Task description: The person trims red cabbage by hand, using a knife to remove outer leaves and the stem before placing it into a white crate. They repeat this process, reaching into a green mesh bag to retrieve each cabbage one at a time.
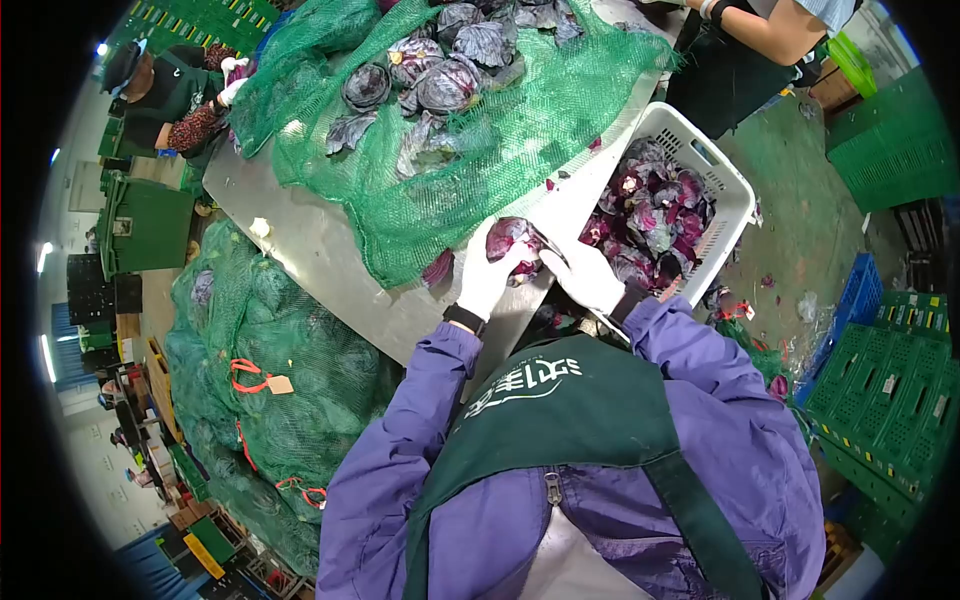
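My gloved left hand (483, 272) grips a trimmed red cabbage (508, 238) over the near edge of the metal table. My gloved right hand (585, 274) is closed against the cabbage's right side. A thin knife (547, 241), mostly hidden by the fingers, seems to be in it; only a narrow strip of blade shows. Just beyond lies a green mesh sack (430, 215), spread open on the table, with several red cabbages (447, 86) on it. To the right of my right hand is a white crate (738, 205) full of purple cabbage leaves (655, 215).
Full green mesh sacks (290, 350) with red ties stand at the left. A co-worker (165, 100) is at the far left, and another person's arm (765, 30) is at the upper right. Green crates (880, 400) are stacked at right. The metal table (330, 265) holds scraps.
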{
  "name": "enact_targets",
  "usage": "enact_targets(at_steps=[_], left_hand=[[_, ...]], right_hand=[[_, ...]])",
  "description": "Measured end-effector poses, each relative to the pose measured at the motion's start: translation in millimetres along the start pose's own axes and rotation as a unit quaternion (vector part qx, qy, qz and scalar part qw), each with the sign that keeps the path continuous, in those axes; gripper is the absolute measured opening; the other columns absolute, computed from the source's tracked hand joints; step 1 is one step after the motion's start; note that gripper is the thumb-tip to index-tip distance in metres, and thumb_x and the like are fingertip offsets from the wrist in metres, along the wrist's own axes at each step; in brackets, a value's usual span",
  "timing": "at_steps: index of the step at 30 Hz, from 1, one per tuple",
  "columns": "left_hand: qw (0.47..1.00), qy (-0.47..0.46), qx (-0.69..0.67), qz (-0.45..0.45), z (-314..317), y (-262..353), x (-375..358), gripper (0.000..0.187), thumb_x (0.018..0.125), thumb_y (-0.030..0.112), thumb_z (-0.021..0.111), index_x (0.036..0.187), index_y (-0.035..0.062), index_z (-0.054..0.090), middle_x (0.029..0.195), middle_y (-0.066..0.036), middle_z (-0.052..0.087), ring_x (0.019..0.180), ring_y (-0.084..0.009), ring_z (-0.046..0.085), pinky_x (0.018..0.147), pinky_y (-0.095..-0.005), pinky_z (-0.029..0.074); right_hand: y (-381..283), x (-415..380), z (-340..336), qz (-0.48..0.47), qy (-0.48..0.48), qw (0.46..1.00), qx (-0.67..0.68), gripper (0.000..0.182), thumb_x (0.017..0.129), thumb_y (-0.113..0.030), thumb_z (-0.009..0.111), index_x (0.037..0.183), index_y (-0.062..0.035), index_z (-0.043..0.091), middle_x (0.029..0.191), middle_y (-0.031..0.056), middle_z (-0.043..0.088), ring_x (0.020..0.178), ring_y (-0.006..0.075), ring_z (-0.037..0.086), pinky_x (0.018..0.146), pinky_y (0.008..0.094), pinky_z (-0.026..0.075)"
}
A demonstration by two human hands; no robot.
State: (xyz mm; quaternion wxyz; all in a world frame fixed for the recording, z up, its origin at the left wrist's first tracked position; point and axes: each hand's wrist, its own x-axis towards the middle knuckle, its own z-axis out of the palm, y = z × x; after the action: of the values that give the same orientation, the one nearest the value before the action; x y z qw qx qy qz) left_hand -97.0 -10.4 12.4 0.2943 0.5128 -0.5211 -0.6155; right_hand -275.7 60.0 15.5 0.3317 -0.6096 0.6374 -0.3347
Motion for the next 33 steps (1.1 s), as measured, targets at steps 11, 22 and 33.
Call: enact_targets(at_steps=[11,22,33], left_hand=[[0.988,-0.033,0.134,0.067,-2,-15,21,0.089,0.082,0.035,0.073,0.146,-0.0029,0.022,0.144,-0.025,0.03,0.134,-0.0336,0.033,0.112,-0.0411,0.028],[0.967,-0.102,0.154,0.176,-2,-14,3,0.096,0.078,0.03,0.078,0.147,-0.0014,0.02,0.144,-0.021,0.031,0.135,-0.0301,0.032,0.112,-0.0407,0.028],[0.979,0.121,0.139,0.086,-4,-28,-12,0.08,0.075,0.029,0.081,0.134,-0.0007,0.036,0.126,-0.017,0.041,0.121,-0.0268,0.042,0.102,-0.0377,0.038]], right_hand=[[-1,41,-3,-0.091,0.008,0.995,-0.051,0.036,0.094,-0.03,0.052,0.119,-0.0038,0.058,0.105,0.021,0.062,0.101,0.0379,0.058,0.088,0.0434,0.047],[73,58,1,0.023,0.081,0.991,-0.104,0.034,0.09,-0.025,0.053,0.121,-0.0099,0.056,0.095,0.0214,0.064,0.087,0.0393,0.063,0.078,0.0467,0.051],[125,18,-54,0.295,0.347,0.879,0.138,0.042,0.093,-0.024,0.054,0.126,0.0015,0.047,0.095,0.0219,0.063,0.081,0.031,0.063,0.075,0.0371,0.051]])
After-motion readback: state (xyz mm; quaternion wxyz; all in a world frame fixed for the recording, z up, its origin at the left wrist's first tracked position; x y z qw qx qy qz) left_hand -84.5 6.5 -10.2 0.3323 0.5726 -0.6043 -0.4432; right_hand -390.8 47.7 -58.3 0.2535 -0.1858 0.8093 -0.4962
